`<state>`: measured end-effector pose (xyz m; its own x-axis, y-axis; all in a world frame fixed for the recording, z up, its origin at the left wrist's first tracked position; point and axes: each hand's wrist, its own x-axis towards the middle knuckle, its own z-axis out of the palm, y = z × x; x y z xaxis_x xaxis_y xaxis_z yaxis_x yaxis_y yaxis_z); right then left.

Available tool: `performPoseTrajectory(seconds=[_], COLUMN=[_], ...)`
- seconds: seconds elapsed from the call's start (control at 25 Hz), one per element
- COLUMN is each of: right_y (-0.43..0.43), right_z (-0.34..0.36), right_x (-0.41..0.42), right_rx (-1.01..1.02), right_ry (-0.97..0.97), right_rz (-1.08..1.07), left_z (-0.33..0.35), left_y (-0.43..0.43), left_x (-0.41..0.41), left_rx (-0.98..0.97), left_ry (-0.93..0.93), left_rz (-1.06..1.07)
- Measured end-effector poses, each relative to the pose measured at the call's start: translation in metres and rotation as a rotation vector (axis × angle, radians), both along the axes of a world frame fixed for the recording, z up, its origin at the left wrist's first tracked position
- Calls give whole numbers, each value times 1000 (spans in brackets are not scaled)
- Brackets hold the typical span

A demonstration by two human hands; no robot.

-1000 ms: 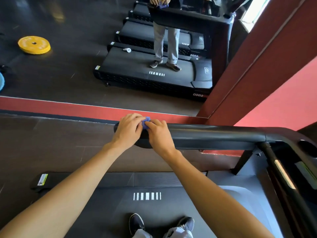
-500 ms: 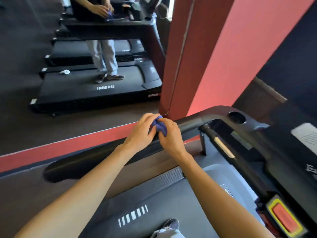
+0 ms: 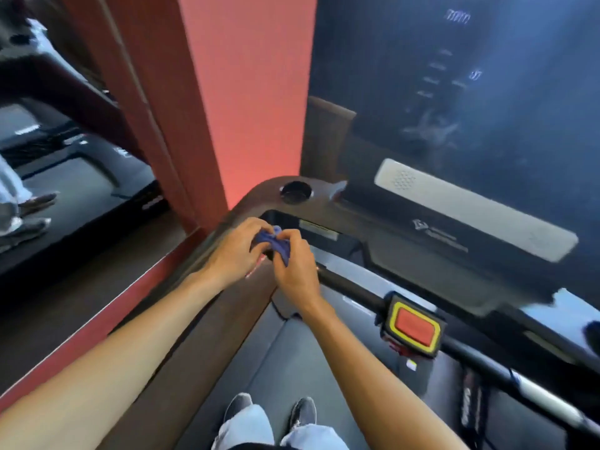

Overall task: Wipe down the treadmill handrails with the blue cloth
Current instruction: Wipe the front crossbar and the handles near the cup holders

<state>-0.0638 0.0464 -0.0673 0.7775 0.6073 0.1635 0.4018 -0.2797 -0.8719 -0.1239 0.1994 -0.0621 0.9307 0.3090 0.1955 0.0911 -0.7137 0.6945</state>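
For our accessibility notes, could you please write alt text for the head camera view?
The left hand and right hand pinch a bunched blue cloth between them over the treadmill handrail where it curves into the console. A yellow-framed red stop button sits to their right.

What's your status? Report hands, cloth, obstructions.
Left hand and right hand both pinch the crumpled blue cloth. Cloth at front corner of black curved handrail, contact unclear. Nothing blocking.
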Motion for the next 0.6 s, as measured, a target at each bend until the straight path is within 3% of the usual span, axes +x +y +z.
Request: performPoseTrajectory(seconds=[0.24,0.48,0.6], right_y=[-20,-33,-32], right_z=[-18,-31,-43], right_x=[9,-3,-13], right_rx=[-79,-261,-409], right_ry=[-161,-389,-464], right_rz=[-281,-616,-553], left_z=[-12,-43,-55], left_y=[4,47,60], left_x=[42,47,42], left_rx=[22,549,692], left_ry=[139,104,44], left_rz=[-225,-307,-341])
